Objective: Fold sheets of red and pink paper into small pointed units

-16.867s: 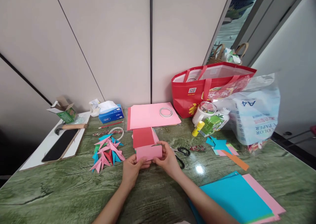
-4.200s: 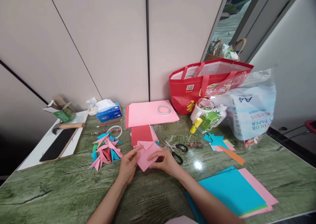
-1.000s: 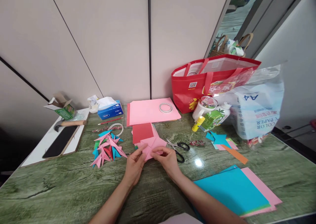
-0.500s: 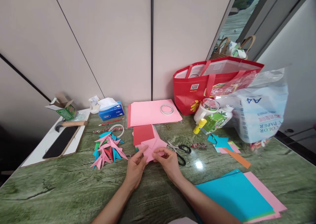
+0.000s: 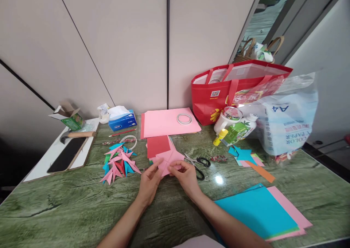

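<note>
A folded pink paper (image 5: 168, 158) is held up between both hands near the middle of the view. My left hand (image 5: 150, 180) pinches its left edge with the fingertips. On the right side, my right hand (image 5: 185, 177) grips the lower right part between thumb and fingers. Just behind the folded sheet lies a stack topped by a red square (image 5: 158, 147). Black-handled scissors (image 5: 197, 163) rest right beside my right hand. Several folded pink, blue, green and red pieces (image 5: 120, 164) form a pile to the left of my left hand.
Pink sheets (image 5: 153, 123), a tissue box (image 5: 122, 120) and a red bag (image 5: 203, 102) stand at the back. A glue stick (image 5: 220, 137) and blue scraps (image 5: 244, 154) are to the right, large blue sheets (image 5: 262, 211) front right. A phone (image 5: 67, 155) and hammer (image 5: 82, 134) lie left.
Both hands still hold the pink paper, which has turned slightly and now shows crossing creases. The whole view has shifted a little.
</note>
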A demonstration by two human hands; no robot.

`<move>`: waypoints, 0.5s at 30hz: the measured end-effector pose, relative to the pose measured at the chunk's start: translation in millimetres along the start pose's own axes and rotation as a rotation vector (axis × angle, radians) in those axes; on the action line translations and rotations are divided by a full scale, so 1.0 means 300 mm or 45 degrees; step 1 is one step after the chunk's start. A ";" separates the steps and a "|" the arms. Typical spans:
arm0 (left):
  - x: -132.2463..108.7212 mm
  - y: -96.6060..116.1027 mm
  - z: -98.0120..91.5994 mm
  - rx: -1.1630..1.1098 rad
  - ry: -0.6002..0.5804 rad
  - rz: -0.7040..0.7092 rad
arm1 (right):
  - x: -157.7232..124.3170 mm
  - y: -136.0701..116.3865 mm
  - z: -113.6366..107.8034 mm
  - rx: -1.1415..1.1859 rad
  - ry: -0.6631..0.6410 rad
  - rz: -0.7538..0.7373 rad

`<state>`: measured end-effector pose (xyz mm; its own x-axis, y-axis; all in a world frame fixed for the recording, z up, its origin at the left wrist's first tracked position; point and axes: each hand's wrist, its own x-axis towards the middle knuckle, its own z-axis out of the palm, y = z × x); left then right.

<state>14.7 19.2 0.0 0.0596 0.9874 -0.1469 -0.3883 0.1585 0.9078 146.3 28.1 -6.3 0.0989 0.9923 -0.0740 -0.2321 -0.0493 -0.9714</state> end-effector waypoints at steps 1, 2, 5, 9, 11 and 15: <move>0.001 0.000 -0.001 0.029 -0.012 0.006 | 0.000 0.000 0.000 0.008 0.000 0.003; 0.002 -0.001 -0.001 0.057 -0.021 0.010 | -0.001 0.000 0.001 0.015 0.000 0.008; 0.005 -0.006 -0.004 0.101 -0.027 0.015 | -0.002 0.000 0.003 0.045 0.010 0.031; 0.008 -0.012 -0.008 0.122 -0.037 0.027 | -0.001 0.000 0.006 0.095 0.023 0.073; 0.009 -0.015 -0.009 0.112 -0.046 0.032 | -0.001 0.002 0.007 0.110 0.022 0.083; 0.009 -0.021 -0.010 0.115 -0.029 0.009 | -0.001 0.005 0.006 0.091 0.004 0.051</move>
<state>14.5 21.0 -7.3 0.0787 0.9881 -0.1322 -0.3043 0.1501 0.9407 144.1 27.9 -7.3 0.0911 0.9894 -0.1130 -0.3047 -0.0803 -0.9491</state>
